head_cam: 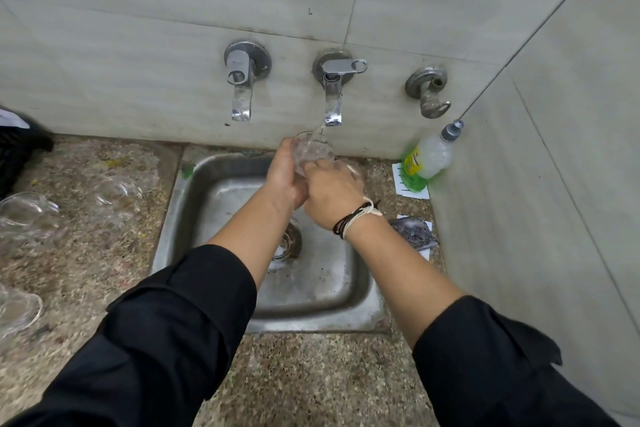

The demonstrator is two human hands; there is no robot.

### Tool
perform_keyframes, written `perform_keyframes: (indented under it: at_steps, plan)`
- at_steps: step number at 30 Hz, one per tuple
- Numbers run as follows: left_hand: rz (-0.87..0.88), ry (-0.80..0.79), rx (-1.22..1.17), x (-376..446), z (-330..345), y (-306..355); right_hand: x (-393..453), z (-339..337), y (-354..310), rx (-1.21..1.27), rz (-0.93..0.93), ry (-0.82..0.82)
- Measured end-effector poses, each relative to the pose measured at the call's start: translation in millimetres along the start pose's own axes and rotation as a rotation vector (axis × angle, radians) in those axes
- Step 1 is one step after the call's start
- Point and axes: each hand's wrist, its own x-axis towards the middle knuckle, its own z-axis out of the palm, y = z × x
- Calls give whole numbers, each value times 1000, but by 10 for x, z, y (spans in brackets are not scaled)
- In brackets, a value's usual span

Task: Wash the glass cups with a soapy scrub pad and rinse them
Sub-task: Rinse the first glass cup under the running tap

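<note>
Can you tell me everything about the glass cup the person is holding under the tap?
The glass cup is clear and see-through, with a round rim and wet-looking walls. It is held above the steel sink, right under the middle tap, and a thin stream of water runs down into its open mouth. It tilts a little toward the wall. The left hand grips its side, and the right hand holds it from the other side. Whether it has a handle cannot be seen.
</note>
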Motion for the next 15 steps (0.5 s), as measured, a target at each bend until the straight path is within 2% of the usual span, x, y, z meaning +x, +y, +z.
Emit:
perform_keyframes:
  at_steps: [5,11,15]
  plan:
    - [40,10,-6,6,50,-135,62,10,-56,152,134,-59]
    - [71,65,20,-56,42,-37,51,-23,-168,182,120,-43]
    - [96,-13,-20,-62,-9,-59,75,-51,-174,122,99,-88]
